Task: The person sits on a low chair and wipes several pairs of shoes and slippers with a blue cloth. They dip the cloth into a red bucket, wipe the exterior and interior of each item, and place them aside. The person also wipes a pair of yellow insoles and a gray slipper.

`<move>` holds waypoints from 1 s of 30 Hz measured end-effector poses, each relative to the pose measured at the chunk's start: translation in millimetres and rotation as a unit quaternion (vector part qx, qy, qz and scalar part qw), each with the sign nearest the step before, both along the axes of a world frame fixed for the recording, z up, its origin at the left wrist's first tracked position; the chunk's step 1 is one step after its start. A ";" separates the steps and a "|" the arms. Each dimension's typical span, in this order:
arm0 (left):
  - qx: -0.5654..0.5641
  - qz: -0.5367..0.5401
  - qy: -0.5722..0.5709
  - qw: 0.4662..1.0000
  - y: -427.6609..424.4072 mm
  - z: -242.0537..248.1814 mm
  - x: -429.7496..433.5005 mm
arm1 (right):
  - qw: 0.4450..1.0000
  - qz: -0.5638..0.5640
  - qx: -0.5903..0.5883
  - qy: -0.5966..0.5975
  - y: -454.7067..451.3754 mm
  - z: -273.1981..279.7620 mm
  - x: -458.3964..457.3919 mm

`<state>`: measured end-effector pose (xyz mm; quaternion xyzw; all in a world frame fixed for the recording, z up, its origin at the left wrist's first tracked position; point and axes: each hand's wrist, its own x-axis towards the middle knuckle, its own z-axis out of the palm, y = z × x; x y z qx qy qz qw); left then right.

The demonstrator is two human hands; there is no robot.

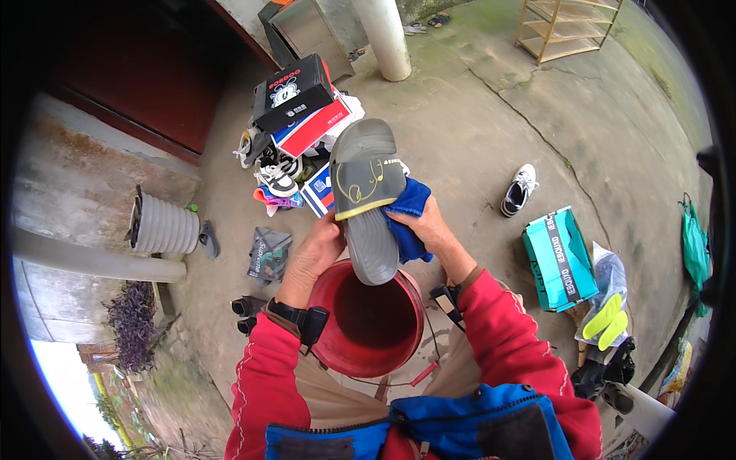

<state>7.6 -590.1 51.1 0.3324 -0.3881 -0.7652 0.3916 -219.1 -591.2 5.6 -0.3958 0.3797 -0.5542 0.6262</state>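
Note:
A grey slide sandal [371, 184] with a yellow-edged strap is held up over the far rim of a red bucket [322, 351]. My left hand [319, 244] grips the sandal's left edge near the strap. In my right hand [428, 224] is a blue cloth [411, 221], pressed against the sandal's right side at the strap. Dark liquid seems to fill the bucket, which stands between my legs. Its wire handle with a red grip [424, 374] hangs down on the near side.
Shoeboxes [296, 95] and sneakers [279, 175] are piled ahead to the left. One black-and-white sneaker [519, 190] lies on the concrete to the right, near a turquoise shoebox [560, 259]. Yellow insoles [606, 322] rest on plastic. A white pillar [384, 37] and a rack [566, 29] stand farther off.

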 end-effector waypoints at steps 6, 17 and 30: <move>-0.005 0.136 -0.084 0.987 -12.8 21.0 -2.1 | 0.967 -0.033 -0.178 0.179 8.2 4.3 6.1; -0.144 0.167 -0.378 0.899 -29.6 -4.4 -38.1 | 0.938 -0.171 -0.231 0.195 1.4 19.8 -27.1; -0.111 -0.033 -0.366 0.923 17.5 11.4 -35.2 | 0.858 -0.218 0.018 0.464 -37.2 -46.0 -45.5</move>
